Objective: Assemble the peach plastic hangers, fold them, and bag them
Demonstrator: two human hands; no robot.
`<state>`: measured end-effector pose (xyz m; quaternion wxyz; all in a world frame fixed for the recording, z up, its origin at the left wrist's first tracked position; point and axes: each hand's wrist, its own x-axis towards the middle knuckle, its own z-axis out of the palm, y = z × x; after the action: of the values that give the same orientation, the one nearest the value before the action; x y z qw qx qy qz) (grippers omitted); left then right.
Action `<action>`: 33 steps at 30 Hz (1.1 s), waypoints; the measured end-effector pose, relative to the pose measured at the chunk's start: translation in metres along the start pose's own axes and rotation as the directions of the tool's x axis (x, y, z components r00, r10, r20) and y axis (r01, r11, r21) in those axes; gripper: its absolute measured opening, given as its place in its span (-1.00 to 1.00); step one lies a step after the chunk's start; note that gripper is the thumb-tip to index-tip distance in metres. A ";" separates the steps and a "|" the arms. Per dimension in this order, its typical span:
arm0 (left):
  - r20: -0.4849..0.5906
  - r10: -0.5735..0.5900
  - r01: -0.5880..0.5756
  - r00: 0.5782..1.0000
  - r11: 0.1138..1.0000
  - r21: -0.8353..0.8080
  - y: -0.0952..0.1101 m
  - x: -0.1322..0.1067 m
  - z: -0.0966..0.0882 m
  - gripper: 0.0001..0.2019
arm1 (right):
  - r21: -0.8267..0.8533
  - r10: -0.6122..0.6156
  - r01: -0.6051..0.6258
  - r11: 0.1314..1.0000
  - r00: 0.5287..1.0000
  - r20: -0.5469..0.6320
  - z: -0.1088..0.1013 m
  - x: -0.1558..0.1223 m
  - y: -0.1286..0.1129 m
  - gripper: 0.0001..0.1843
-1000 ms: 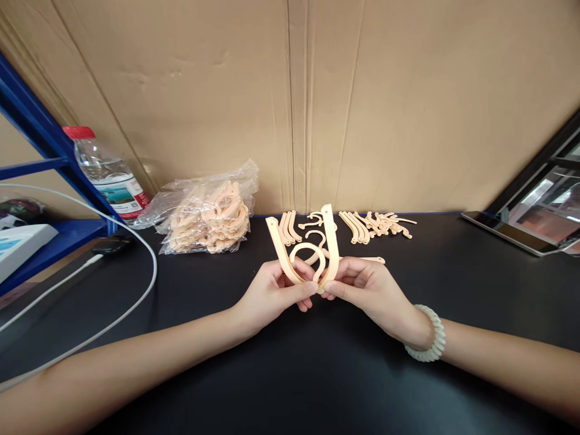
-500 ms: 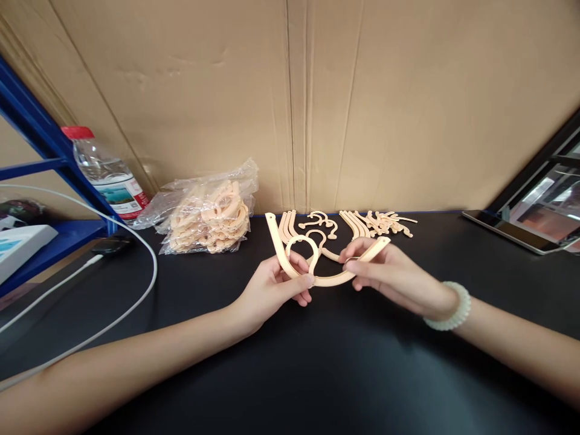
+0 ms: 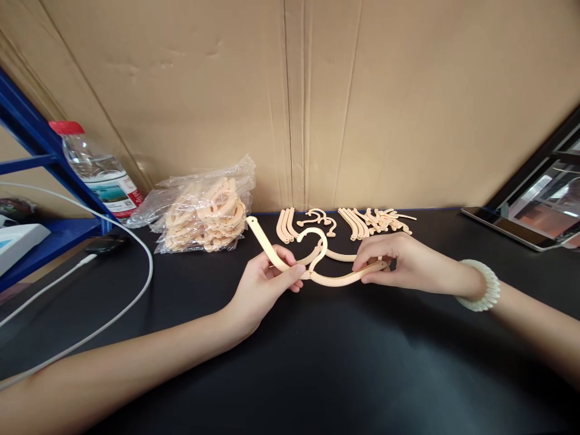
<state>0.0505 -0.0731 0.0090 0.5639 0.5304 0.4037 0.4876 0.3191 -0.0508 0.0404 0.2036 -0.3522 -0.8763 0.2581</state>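
The hanger (image 3: 312, 273) is held over the bench (image 3: 290, 374), its long axis running roughly left to right. Its hook (image 3: 323, 251) points away from the person and curls left. The left bar (image 3: 263, 238) slants up and out to the left; the right bar (image 3: 336, 281) runs nearly level. The left hand (image 3: 263, 287) pinches it beside the hook's base, fingers closed. The right hand (image 3: 405, 263) has its fingers closed around the right bar near its end.

The left hand (image 3: 260, 289) and right hand (image 3: 405, 266) hold a peach hanger (image 3: 333, 281) above the black table (image 3: 290, 374).
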 end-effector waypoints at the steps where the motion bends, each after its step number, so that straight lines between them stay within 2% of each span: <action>1: -0.044 0.029 -0.028 0.999 1.000 0.010 0.000 0.000 -0.001 -0.78 | -0.066 -0.015 0.016 0.998 1.000 0.017 -0.002 0.000 0.001 -0.88; 5: -0.227 0.146 -0.135 0.963 0.989 0.065 -0.001 0.004 -0.007 -0.83 | -0.274 -0.025 0.029 0.961 0.999 0.020 -0.012 -0.003 0.008 -0.90; 9: -0.288 0.270 -0.243 0.919 0.962 0.129 -0.003 0.005 -0.011 -0.87 | -0.338 0.021 -0.017 0.941 1.000 0.010 -0.019 -0.006 0.016 -0.91; 13: -0.235 0.371 -0.311 0.898 0.915 0.255 -0.004 0.002 -0.012 -0.89 | -0.336 0.034 -0.027 0.942 0.999 0.015 -0.020 -0.007 0.020 -0.88; 17: -0.189 0.366 -0.281 0.911 0.888 0.365 -0.006 0.001 -0.012 -0.91 | -0.315 0.074 -0.051 0.948 0.995 0.062 -0.018 -0.005 0.018 -0.86; 21: -0.187 0.353 -0.242 0.917 0.863 0.444 -0.008 0.003 -0.014 -0.89 | -0.324 0.107 -0.078 0.943 0.991 0.074 -0.017 -0.005 0.015 -0.87; 28: -0.155 0.445 -0.266 0.882 0.741 0.617 -0.003 -0.001 -0.012 -0.89 | -0.354 0.049 -0.032 0.935 0.998 0.039 -0.015 -0.004 0.013 -0.89; 31: -0.093 0.415 -0.253 0.905 0.701 0.666 -0.001 -0.005 -0.009 -0.90 | -0.332 0.047 -0.022 0.943 0.997 0.068 -0.011 -0.004 0.010 -0.82; 33: -0.002 0.379 -0.259 0.926 0.637 0.726 0.000 -0.007 -0.006 -0.89 | -0.324 0.042 -0.007 0.946 0.994 0.101 -0.008 -0.004 0.008 -0.81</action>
<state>0.0437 -0.0788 0.0077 0.1851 0.7304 0.5027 0.4236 0.3299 -0.0460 0.0411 0.0927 -0.3773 -0.9119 0.1320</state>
